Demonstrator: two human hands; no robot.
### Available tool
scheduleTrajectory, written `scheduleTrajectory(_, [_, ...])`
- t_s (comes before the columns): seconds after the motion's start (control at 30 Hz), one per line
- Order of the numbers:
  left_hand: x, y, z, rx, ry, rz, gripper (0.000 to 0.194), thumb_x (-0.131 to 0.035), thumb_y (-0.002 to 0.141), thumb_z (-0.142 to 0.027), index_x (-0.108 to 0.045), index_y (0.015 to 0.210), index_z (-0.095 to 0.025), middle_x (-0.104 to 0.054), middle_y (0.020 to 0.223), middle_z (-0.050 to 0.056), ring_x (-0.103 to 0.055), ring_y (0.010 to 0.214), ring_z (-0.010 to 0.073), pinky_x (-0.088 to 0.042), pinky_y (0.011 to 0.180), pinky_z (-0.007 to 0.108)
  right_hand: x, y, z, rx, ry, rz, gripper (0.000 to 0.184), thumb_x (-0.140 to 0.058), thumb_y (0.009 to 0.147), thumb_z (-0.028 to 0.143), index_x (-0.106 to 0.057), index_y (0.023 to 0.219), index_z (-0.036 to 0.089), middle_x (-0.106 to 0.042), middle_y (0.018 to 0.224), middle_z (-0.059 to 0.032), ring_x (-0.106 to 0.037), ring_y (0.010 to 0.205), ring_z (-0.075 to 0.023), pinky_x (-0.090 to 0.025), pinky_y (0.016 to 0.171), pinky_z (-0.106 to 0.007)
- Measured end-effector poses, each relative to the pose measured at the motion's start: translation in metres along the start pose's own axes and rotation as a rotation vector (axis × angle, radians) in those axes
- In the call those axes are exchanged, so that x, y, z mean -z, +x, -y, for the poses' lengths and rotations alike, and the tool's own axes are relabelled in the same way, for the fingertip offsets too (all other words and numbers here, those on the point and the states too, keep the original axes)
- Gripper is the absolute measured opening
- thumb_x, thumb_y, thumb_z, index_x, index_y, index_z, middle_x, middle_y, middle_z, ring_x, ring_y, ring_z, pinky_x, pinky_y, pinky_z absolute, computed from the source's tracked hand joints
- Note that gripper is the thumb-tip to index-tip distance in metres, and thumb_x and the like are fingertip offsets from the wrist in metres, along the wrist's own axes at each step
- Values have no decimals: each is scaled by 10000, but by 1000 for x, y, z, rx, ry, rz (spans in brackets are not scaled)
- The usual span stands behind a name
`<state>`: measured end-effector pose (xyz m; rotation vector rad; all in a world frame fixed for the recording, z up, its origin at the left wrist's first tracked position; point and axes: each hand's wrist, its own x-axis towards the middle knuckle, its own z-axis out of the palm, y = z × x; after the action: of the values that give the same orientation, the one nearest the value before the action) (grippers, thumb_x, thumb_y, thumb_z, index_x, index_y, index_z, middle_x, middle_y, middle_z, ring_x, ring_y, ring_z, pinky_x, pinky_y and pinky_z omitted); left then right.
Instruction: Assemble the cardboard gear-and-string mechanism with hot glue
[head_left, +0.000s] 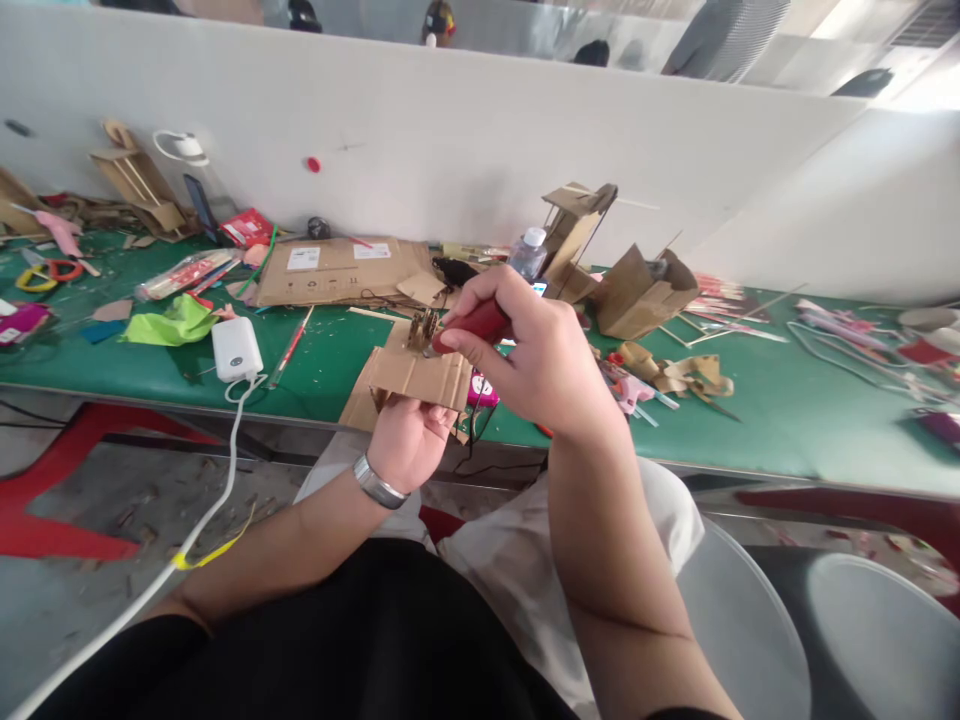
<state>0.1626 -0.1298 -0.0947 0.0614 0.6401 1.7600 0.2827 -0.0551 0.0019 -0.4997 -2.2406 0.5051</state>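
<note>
L hand (409,445) grip holds cardboard pc. (420,377) from below, over tabletop (772,425) front edge; R hand (536,345) grip wraps red tool (484,320), tip at pc. Green shows along front edge to R; flat box (330,285) nr. back edge; white wall (420,130) behind.

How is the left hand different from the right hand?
The left hand holds the cardboard piece from below; the right hand grips a red-handled tool above it. The left wrist wears a silvery band; the right wrist is bare. Both hands are gloveless.
</note>
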Motion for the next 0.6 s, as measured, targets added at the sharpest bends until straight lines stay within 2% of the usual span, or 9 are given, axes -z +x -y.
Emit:
scheduleTrajectory(0.13, [-6,1,-3,31,-5,-22,399,-429,968,53,-455,643,-177,-418,508,-66,-405,428,50,-350,499,188,7,-3,1,9,58,-81,154,-723,1015,323,-636,1109,237,-761,999,-27,-765,943,-195,-597,794,-323])
scheduleTrajectory(0.2, [-6,2,-4,35,1,-23,419,-419,969,52,-444,618,-175,-406,494,-62,-404,424,53,-350,496,190,18,-5,1,-3,113,-198,175,-736,1010,342,-628,1113,249,-770,1027,-38,-781,965,-205,-611,776,-330])
scheduleTrajectory(0.3, [-4,3,-4,31,18,-5,425,-437,993,4,-454,610,-178,-415,488,-53,-421,429,66,-370,501,199,44,-11,-15,-33,157,-437,186,-758,982,304,-624,1100,252,-778,1051,-54,-788,869,-189,-572,630,-293])
scheduleTrajectory(0.37, [-2,4,-4,32,38,16,418,-453,1000,-24,-471,612,-179,-432,489,-46,-431,435,73,-384,506,206,65,-17,-43,-89,117,-569,193,-797,926,245,-636,1031,230,-770,968,-47,-749,699,-150,-531,554,-280])
scheduleTrajectory(0.43, [-1,5,-3,35,67,38,407,-478,989,-38,-471,607,-180,-444,487,-40,-438,440,77,-395,511,212,85,-28,-84,-260,43,-624,210,-821,862,163,-642,954,219,-752,801,-21,-693,554,-130,-506,505,-278])
scheduleTrajectory(0.47, [0,5,-3,33,83,49,401,-501,981,-49,-467,604,-181,-444,484,-40,-441,442,80,-400,513,216,92,-35,-107,-388,16,-624,233,-838,832,133,-642,924,217,-728,701,-5,-691,525,-138,-485,487,-274])
scheduleTrajectory(0.53, [3,5,-2,23,120,72,372,-557,962,-82,-472,615,-187,-463,499,-38,-446,451,85,-411,516,228,101,-51,-151,-663,-23,-515,234,-852,813,118,-642,846,217,-708,577,-9,-696,489,-150,-453,469,-271])
scheduleTrajectory(0.6, [8,3,-2,8,169,97,327,-612,939,-118,-498,642,-195,-501,533,-35,-440,460,90,-414,512,244,102,-69,-185,-764,-56,-451,273,-832,783,50,-623,746,221,-682,523,5,-632,414,-125,-400,442,-270])
